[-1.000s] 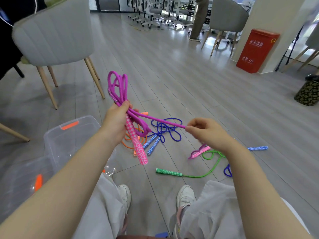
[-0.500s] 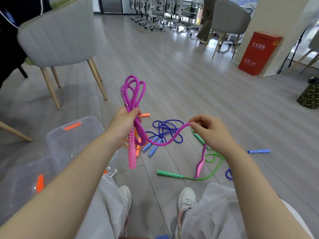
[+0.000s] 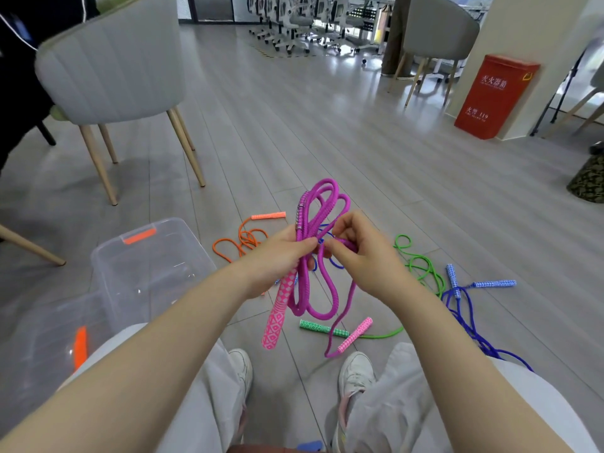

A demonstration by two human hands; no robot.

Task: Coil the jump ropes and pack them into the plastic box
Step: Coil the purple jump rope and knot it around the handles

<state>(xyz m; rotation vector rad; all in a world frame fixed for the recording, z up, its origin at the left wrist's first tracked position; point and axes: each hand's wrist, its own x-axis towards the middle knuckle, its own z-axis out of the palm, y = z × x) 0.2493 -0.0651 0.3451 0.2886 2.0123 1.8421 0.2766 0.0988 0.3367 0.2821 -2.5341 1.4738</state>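
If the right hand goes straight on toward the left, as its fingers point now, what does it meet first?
Most likely the left hand, which grips the purple jump rope; the right hand already pinches that rope beside it. Depth is unclear.

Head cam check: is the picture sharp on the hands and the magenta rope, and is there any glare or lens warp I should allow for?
Head view: the left hand, right hand and magenta jump rope with pink patterned handles are sharp; soft reflections sit on the clear plastic box with orange latches and the far grey plank floor; wide-angle warp bends the frame's edges and stretches the forearms.
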